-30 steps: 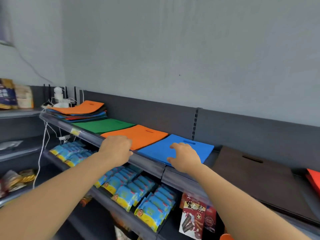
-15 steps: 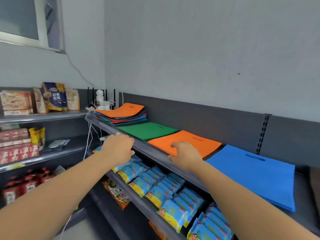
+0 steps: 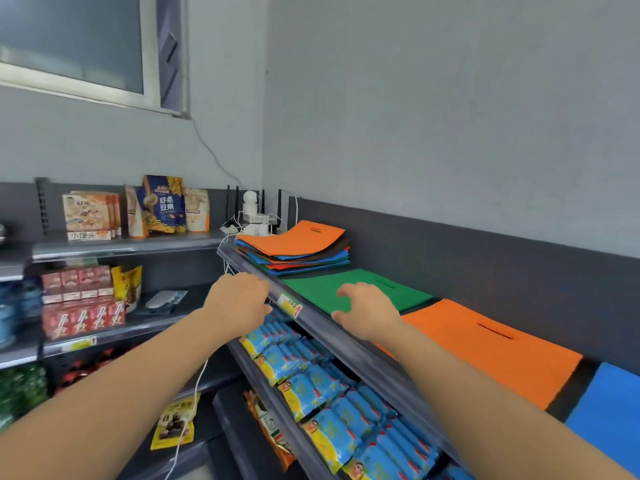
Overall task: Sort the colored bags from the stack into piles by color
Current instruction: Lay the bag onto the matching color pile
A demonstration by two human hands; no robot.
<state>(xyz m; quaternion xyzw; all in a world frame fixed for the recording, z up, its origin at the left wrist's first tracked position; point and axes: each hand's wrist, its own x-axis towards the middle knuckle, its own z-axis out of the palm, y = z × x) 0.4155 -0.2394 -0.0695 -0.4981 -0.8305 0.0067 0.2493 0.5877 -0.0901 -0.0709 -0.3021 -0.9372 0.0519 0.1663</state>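
Observation:
A stack of mixed colored bags (image 3: 294, 251), orange on top, lies at the far left end of the top shelf. To its right lie a green bag (image 3: 360, 289), then an orange bag (image 3: 485, 348) and a blue bag (image 3: 613, 417). My left hand (image 3: 239, 299) hovers at the shelf's front edge, just below the stack, with loosely curled fingers holding nothing. My right hand (image 3: 367, 310) is over the near edge of the green bag, fingers loosely bent and empty.
The grey top shelf (image 3: 332, 334) has a slanted front rail with a price tag. Blue snack packets (image 3: 311, 379) fill the shelf below. Routers, a small white camera and cables (image 3: 256, 216) stand behind the stack. Snack boxes (image 3: 90, 216) line the left shelves.
The view has swung left along the shelf. Both hands have travelled left with it, from the blue and orange bags to the green bag and the shelf edge near the stack.

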